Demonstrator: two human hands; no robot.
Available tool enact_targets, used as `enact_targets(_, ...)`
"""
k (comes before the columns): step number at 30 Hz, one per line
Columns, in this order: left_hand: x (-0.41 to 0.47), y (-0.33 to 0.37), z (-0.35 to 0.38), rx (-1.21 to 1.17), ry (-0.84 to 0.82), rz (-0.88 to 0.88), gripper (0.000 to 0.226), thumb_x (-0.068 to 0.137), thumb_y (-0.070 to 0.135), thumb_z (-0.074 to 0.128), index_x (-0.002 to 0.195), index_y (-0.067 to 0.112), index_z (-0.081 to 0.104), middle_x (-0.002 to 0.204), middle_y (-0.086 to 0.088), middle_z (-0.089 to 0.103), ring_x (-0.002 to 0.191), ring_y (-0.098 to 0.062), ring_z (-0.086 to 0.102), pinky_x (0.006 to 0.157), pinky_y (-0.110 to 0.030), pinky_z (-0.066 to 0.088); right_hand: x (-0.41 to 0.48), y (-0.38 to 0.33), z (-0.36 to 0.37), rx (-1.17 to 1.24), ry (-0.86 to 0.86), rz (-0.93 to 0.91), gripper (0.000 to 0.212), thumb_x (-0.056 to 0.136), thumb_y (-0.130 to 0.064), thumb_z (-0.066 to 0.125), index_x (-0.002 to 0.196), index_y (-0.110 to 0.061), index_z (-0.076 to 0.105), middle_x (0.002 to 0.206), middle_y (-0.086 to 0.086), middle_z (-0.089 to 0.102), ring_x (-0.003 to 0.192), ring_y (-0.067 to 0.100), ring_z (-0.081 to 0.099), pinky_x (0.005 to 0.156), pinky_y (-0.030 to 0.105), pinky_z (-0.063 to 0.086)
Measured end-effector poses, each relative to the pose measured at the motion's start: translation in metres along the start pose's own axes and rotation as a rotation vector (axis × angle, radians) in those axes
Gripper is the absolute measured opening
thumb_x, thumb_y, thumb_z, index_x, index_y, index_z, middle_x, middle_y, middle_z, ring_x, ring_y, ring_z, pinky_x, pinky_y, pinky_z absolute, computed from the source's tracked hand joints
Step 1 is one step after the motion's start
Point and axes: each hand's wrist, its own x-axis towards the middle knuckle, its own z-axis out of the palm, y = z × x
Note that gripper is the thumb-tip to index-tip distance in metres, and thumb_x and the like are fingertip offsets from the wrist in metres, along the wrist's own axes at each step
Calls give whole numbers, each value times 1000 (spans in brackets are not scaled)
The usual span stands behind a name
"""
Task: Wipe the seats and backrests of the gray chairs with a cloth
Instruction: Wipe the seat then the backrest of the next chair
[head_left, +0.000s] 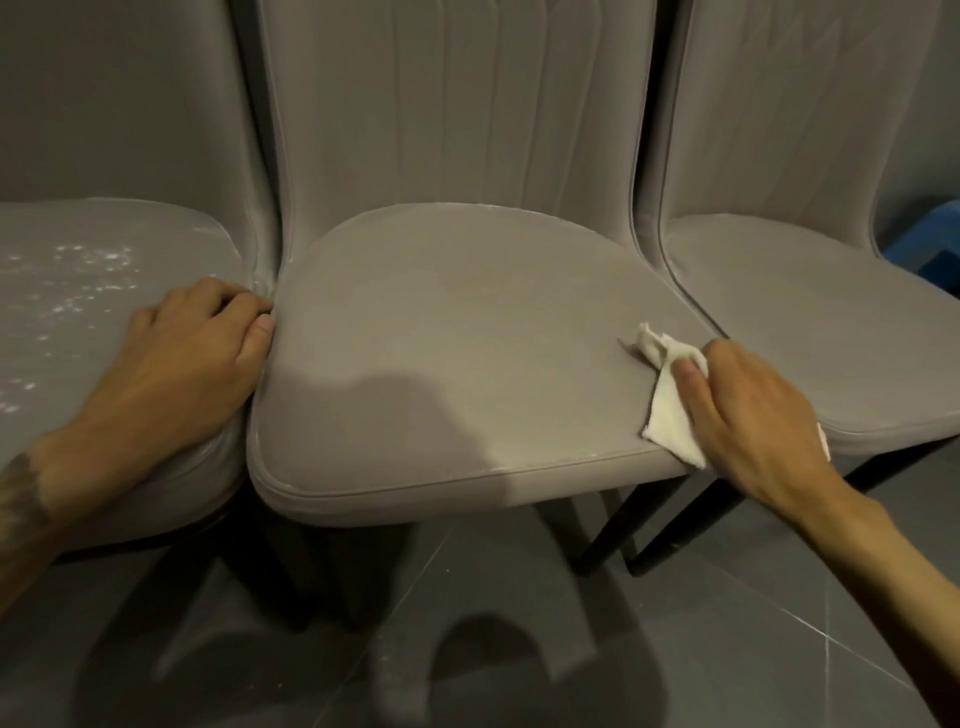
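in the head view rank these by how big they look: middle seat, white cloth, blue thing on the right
middle seat
white cloth and blue thing: look alike, both partly hidden, so unranked

The middle seat lies open between the left hand and the cloth. Its backrest blocks the rear, and the left chair and right chair crowd its sides.

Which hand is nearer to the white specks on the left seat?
Left. The left hand rests on the left seat, right of the white specks; the right hand holds the cloth on the middle seat, farther right.
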Motion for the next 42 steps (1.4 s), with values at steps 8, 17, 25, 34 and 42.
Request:
enact_targets(8, -1, 0, 2, 26, 4, 26, 33, 109, 38, 34, 123, 23, 60, 126, -10, 57, 110, -39, 57, 93, -58, 45, -33, -162, 26, -9, 89, -302, 26, 104, -40, 43, 84, -23, 45, 76, 1, 48, 66, 24, 40, 63, 37, 16)
enact_targets(17, -4, 3, -1, 14, 9, 8, 41, 106, 38, 30, 123, 19, 62, 125, -10, 57, 110, -37, 55, 94, -53, 41, -30, -156, 15, -6, -50, -425, 28, 106, -41, 38, 86, -23, 45, 79, -4, 45, 66, 20, 39, 63, 33, 29)
enact_targets(25, -1, -2, -7, -249, -15, -35, 33, 109, 26, 43, 129, 15, 67, 129, -8, 58, 119, -29, 51, 106, -44, 36, -25, -256, 50, -6, -26, -621, 24, 106, -33, 35, 89, -21, 46, 81, 4, 48, 67, 19, 31, 65, 36, 27)
enact_targets(34, 4, -5, -19, -605, 68, -183, 31, 110, 16, 41, 124, 11, 67, 118, 0, 58, 114, -13, 53, 93, -9, 36, 33, -305, 62, -57, -116, -561, 21, 103, -31, 39, 101, -16, 55, 95, 6, 58, 79, 24, 56, 63, 37, 32)
enact_targets(42, 13, -11, -15, -686, 38, -263, 31, 110, 24, 41, 121, 17, 70, 118, 0, 59, 111, -14, 53, 92, -22, 36, 6, -285, 50, 91, -119, -534, 31, 106, -43, 36, 91, -22, 53, 82, -2, 56, 66, 17, 51, 61, 35, 43)
